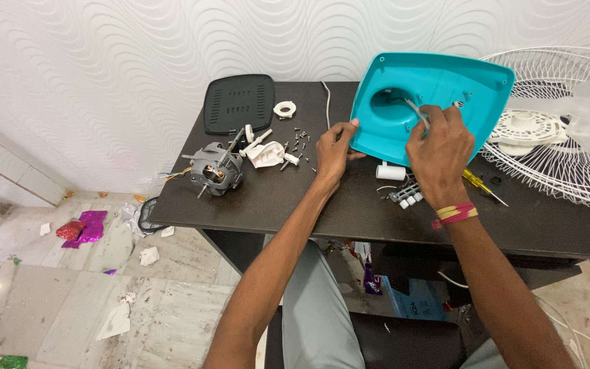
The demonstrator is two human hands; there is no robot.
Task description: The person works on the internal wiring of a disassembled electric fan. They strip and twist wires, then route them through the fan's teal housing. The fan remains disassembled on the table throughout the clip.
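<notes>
A large turquoise plastic fan housing (445,85) stood tilted on the dark table (295,205), far right. The left hand (334,150) pinched its near-left edge. The right hand (440,150), directly before the round opening, gripped a thin grey wire (414,109) leading into it.

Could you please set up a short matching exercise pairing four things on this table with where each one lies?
Things:
1. teal housing
2. motor
3. black cover
4. fan grille

Places:
A. far right, past the table edge
B. flat at the back left, near the wall
C. propped up between left hand and right hand
D. front left of the table

Pairs: 1-C, 2-D, 3-B, 4-A
</notes>
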